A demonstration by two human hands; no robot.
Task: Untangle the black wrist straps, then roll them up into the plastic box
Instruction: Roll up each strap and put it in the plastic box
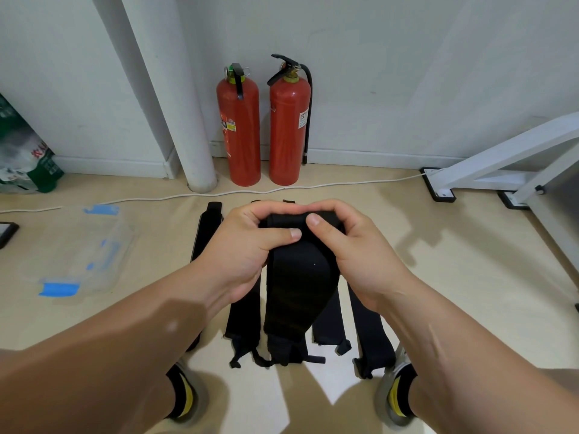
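Both hands hold one black wrist strap (300,286) above the floor (454,277): the left hand (241,249) and the right hand (354,245) curl their fingers around its rolled top end. Other straps (369,333) lie flat underneath, and the clear plastic box (91,252) stands near the floor's left side.

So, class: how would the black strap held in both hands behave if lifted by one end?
Probably floppy: the strap sags limp below the left hand and right hand. Likely light: a mere pinch holds it.
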